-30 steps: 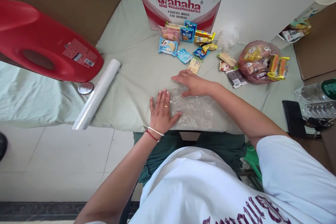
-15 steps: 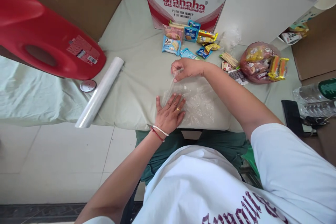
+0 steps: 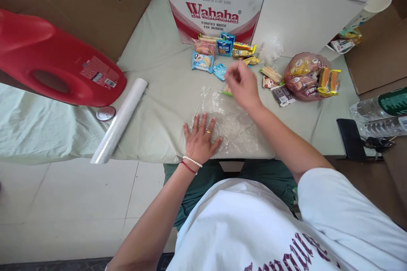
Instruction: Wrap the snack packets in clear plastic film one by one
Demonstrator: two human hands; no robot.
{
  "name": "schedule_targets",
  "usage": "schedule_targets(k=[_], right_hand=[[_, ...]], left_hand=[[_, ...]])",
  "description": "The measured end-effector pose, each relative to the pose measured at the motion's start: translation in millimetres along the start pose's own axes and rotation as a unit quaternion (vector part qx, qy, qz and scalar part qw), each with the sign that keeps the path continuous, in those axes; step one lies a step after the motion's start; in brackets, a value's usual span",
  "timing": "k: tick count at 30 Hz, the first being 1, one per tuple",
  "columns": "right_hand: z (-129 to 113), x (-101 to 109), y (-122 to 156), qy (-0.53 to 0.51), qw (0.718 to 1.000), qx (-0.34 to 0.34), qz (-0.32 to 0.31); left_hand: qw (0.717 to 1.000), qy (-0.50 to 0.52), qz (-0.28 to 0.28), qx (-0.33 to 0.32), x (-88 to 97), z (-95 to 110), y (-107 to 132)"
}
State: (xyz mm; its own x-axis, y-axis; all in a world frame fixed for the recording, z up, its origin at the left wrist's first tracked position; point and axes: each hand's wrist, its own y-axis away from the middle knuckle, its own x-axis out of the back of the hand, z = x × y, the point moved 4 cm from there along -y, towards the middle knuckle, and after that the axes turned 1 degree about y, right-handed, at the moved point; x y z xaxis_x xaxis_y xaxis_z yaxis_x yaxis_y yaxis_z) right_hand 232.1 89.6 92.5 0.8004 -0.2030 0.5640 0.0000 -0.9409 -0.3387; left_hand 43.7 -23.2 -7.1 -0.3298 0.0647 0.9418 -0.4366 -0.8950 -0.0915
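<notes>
"What has changed from half a second ago?"

"The right hand (image 3: pixel 244 87) was pinching the upper left edge of a clear plastic sheet (image 3: pixel 237 133) and drawing it up. Now that edge lies down, and the hand is higher in the frame, just above center, in front of the snack packets. Its fingers are curled and blurred; I cannot tell whether they grip anything."

"And the left hand (image 3: pixel 200 142)?"

"Still palm down at the center of the frame, on the left part of the sheet. Its fingers are spread wide and flat, closed around nothing."

"Where is the sheet, and how does it look?"

"It lies on the pale green cloth (image 3: pixel 162 118), center to lower center, near the table's front edge. It is see-through, thin and crinkled, with small bright glints along its folds; the cloth shows through it. Its upper left part spreads out beyond the left fingertips. A green-edged packet (image 3: pixel 227 89), partly hidden by the right hand, is at its upper edge. A white roll (image 3: pixel 120 120) lies slanted, left of center."
</notes>
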Motion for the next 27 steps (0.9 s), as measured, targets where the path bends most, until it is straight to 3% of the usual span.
schedule_targets(k=[3, 5, 7, 10, 14, 18, 21, 24, 27], right_hand=[[-1, -16, 92, 0.087, 0.98, 0.099, -0.149], [11, -19, 142, 0.159, 0.959, 0.107, -0.209], [28, -10, 174, 0.214, 0.944, 0.088, -0.234], [53, 19, 198, 0.257, 0.935, 0.063, -0.236], [74, 58, 209, 0.268, 0.938, 0.043, -0.217], [75, 74, 192, 0.229, 0.962, 0.027, -0.15], [69, 63, 164, 0.205, 0.971, 0.039, -0.114], [69, 37, 138, 0.21, 0.963, 0.069, -0.152], [85, 26, 124, 0.257, 0.948, 0.038, -0.183]], left_hand=[[1.0, 0.022, 0.004, 0.017, 1.2, -2, -2], [0.999, 0.041, 0.005, 0.029, 2.7, -5, -4], [0.998, 0.049, -0.001, 0.042, 3.7, -7, -5], [0.998, 0.024, -0.015, 0.054, 4.2, -6, -4], [0.998, -0.017, -0.037, 0.054, 9.0, -1, 4], [0.993, -0.001, -0.101, 0.057, 19.6, -6, 7], [0.993, 0.009, -0.107, 0.053, 27.4, -16, 0], [0.997, -0.022, -0.076, 0.024, 27.7, -27, -7], [0.998, -0.043, -0.053, 0.015, 19.8, -37, -9]])
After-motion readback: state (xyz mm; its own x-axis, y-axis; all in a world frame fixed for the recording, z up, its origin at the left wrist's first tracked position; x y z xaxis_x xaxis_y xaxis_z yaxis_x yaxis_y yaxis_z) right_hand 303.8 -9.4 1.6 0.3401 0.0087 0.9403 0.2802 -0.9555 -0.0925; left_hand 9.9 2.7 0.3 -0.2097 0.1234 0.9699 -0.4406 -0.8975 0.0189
